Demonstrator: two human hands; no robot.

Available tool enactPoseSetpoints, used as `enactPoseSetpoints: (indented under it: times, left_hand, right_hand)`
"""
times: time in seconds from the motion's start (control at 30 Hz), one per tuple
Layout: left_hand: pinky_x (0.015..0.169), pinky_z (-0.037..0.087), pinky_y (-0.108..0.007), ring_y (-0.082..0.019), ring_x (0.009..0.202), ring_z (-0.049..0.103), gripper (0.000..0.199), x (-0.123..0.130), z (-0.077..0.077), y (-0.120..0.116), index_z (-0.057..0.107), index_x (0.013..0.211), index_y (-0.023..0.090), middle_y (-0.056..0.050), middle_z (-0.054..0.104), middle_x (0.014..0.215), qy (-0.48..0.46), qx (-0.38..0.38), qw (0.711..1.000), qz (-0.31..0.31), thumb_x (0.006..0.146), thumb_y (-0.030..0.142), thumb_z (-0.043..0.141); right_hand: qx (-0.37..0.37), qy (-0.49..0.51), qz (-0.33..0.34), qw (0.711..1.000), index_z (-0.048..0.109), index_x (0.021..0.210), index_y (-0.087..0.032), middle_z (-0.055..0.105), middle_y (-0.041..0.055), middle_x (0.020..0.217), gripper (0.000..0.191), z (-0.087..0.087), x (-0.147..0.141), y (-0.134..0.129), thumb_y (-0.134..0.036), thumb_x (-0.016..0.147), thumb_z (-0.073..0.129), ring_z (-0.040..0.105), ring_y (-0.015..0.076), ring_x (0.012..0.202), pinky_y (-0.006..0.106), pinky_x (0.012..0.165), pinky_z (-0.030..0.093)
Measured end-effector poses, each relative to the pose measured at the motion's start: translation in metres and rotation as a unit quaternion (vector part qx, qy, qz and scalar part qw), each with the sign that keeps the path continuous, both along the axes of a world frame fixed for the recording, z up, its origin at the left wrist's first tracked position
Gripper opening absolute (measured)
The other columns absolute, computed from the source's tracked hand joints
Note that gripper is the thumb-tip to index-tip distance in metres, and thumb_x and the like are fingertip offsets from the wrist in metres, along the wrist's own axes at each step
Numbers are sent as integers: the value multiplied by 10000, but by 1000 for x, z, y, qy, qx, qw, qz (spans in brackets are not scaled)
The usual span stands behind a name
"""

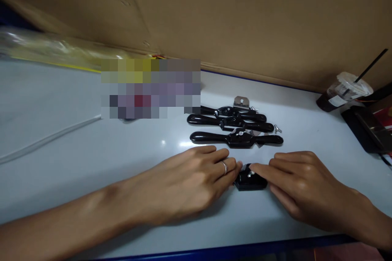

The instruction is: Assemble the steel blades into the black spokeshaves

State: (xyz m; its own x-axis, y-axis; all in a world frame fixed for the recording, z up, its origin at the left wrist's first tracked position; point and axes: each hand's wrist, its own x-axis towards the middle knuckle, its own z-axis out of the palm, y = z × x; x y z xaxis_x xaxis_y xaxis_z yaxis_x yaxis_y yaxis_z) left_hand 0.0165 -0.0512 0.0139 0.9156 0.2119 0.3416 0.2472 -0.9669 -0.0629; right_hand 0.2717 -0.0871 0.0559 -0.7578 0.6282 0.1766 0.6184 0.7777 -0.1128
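A black spokeshave (251, 182) lies on the white table between my hands, its handles covered by my fingers. From the left, my left hand (199, 179), with a ring on one finger, is closed over one end of it. My right hand (300, 185) is closed at the other end, and a fingertip presses by the small silver screw (251, 173) on its middle. Just beyond lies another spokeshave (240, 138) with a silver screw fitted. Two more spokeshaves (232, 122) rest behind it, near a loose metal blade (241, 102) and a loose wing screw (277, 129).
At the back right stands a plastic cup (343, 89) with a dark drink and straw, beside a black object (367, 126). Clear plastic wrapping (61, 49) runs along the cardboard wall (245, 20). A blurred-out patch (153, 89) hides things at back left.
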Motion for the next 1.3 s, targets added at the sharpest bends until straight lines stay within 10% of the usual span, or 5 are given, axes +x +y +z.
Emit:
enactPoseSetpoints:
  times: [1.3]
  left_hand:
    - [616, 486, -359, -221, 776, 621, 251, 0, 1, -1, 721, 985, 101, -78, 732, 926, 7, 18, 1000, -7, 1005, 93, 471]
  right_hand:
    - [45, -19, 9, 999, 705, 850, -172, 664, 14, 674, 259, -5, 0, 3, -65, 924, 482, 573, 176, 570, 335, 589, 392]
